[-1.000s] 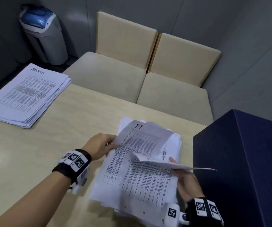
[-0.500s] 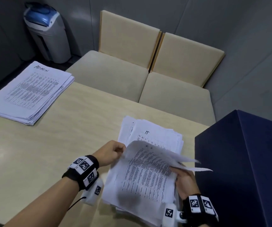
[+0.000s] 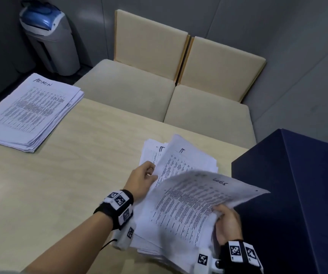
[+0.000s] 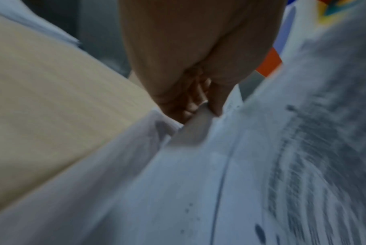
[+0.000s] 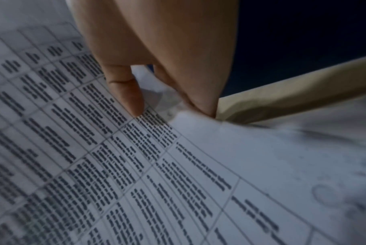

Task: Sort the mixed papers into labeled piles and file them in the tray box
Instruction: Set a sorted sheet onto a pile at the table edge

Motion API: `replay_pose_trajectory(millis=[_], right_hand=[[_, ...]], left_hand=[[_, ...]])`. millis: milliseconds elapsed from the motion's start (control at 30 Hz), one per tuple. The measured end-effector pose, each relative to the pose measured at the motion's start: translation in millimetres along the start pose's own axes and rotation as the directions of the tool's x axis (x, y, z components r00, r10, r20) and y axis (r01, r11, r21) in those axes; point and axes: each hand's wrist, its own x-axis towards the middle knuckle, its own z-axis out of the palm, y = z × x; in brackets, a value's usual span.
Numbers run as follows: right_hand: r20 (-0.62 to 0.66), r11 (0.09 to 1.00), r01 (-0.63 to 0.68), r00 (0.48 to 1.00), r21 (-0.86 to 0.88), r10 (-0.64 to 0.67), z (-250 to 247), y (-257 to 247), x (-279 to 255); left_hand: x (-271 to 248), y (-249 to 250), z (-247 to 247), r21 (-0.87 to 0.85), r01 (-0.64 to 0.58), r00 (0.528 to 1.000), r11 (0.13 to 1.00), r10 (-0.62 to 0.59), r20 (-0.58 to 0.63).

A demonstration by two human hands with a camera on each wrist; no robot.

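A mixed stack of printed papers lies on the table near its right front. My right hand pinches the right edge of a sheet marked LOGS and holds it lifted and curled above the stack; thumb and fingers clamp the sheet in the right wrist view. My left hand pinches the left edge of a sheet marked IT lying on the stack's far end. In the left wrist view its curled fingers grip a paper edge. A tidy pile marked ADMIN sits at the far left.
A tall dark blue box stands at the table's right edge, close to my right hand. Two beige cushioned seats stand beyond the table. A grey and blue bin is in the far left corner. Bare tabletop lies between the piles.
The IT sheet moved to the stack's far end, still pinched by my left hand. My right hand has raised the LOGS sheet higher so its face shows.
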Motion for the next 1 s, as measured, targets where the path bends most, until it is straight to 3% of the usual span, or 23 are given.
replay_pose_trajectory(millis=[67, 133, 267, 333, 367, 433, 467, 533, 733, 867, 933, 1000], right_hand=[[-0.028, 1.000, -0.016, 0.999, 0.019, 0.016, -0.7, 0.1, 4.4], [-0.059, 1.000, -0.031, 0.998, 0.000, 0.031, 2.0, -0.3, 6.8], [-0.047, 0.999, -0.009, 0.999, -0.050, 0.007, 8.0, -3.6, 7.6], [-0.085, 0.998, 0.017, 0.996, -0.068, -0.023, 11.0, -4.4, 6.2], [-0.098, 0.997, 0.042, 0.994, -0.067, -0.048, 12.2, -3.5, 5.2], [-0.082, 0.994, 0.104, 0.991, -0.042, -0.107, 15.0, -1.5, 2.1], [-0.076, 0.991, 0.126, 0.989, -0.037, -0.128, 14.9, 0.7, 1.5], [-0.070, 0.989, 0.145, 0.987, -0.031, -0.147, 13.9, 2.4, 0.7], [-0.118, 0.984, 0.099, 0.986, -0.151, -0.117, 15.3, -1.4, -3.4], [-0.022, 0.992, 0.066, 0.997, -0.108, -0.069, 12.9, -5.6, -6.5], [0.018, 0.996, 0.061, 0.998, -0.072, -0.060, 13.8, -7.7, -10.6], [0.062, 0.997, 0.059, 0.996, -0.052, -0.056, 16.8, -8.1, -15.1]], left_hand=[[-2.4, 4.7, -5.4, -0.297, 0.073, 0.995, 0.952, -0.051, 0.082], [-2.8, 7.8, -11.2, -0.406, 0.128, 0.984, 0.905, -0.063, 0.169], [-4.5, 9.8, -25.5, -0.349, 0.249, 0.935, 0.903, -0.130, 0.329], [-1.7, 7.4, -27.7, -0.302, 0.305, 0.929, 0.903, -0.211, 0.305], [1.5, 5.9, -27.2, -0.239, 0.288, 0.945, 0.927, -0.234, 0.230], [8.4, -1.2, -24.8, 0.063, 0.241, 0.970, 0.969, -0.238, -0.049], [9.6, -2.6, -24.4, 0.206, 0.264, 0.957, 0.942, -0.230, -0.177], [11.4, -3.4, -24.8, 0.384, 0.328, 0.935, 0.863, -0.238, -0.263], [18.4, 9.8, -27.0, 0.718, 0.190, 0.980, 0.670, -0.170, -0.101], [16.6, 30.0, -39.2, 0.881, 0.016, 0.969, 0.472, -0.225, 0.103], [11.1, 42.8, -44.6, 0.925, -0.035, 0.966, 0.378, -0.226, 0.129], [4.8, 53.7, -47.8, 0.943, -0.071, 0.980, 0.324, -0.152, 0.126]])
